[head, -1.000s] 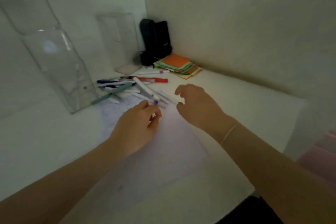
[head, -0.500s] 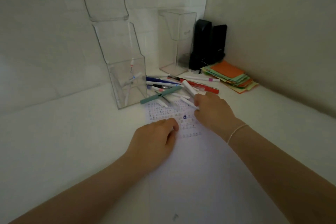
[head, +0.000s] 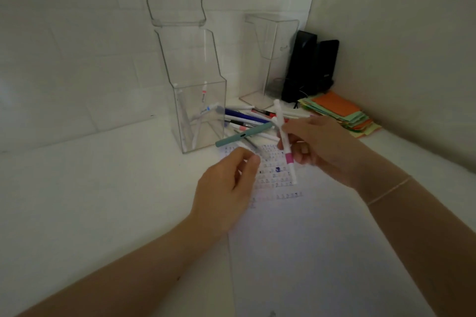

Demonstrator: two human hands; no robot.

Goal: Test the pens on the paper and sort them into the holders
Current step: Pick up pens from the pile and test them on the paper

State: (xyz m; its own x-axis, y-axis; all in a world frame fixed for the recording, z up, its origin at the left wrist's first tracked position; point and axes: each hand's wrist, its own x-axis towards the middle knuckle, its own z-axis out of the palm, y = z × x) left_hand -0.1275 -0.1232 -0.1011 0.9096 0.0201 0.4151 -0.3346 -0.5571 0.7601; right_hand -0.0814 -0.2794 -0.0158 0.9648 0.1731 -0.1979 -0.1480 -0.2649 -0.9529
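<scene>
**One pen up, tip toward the page**

Two bare hands hover above the paper [head: 309, 252]. Left hand [head: 226, 188] curls loosely; whether it pinches anything is unclear. Right hand [head: 316, 147] grips a white pen [head: 283, 141] with a pink band, near upright, lower end over the scribbles. Beyond lies a pen pile [head: 247, 123], then the clear plastic holder [head: 198, 113] with a few pens inside, blurred.

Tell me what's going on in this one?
A person is sorting pens at a white desk. The right hand holds a white pen with a pink band above the scribbled test paper. The left hand hovers curled beside it. More pens lie in a loose pile; a few stand in the clear plastic holder.
</scene>
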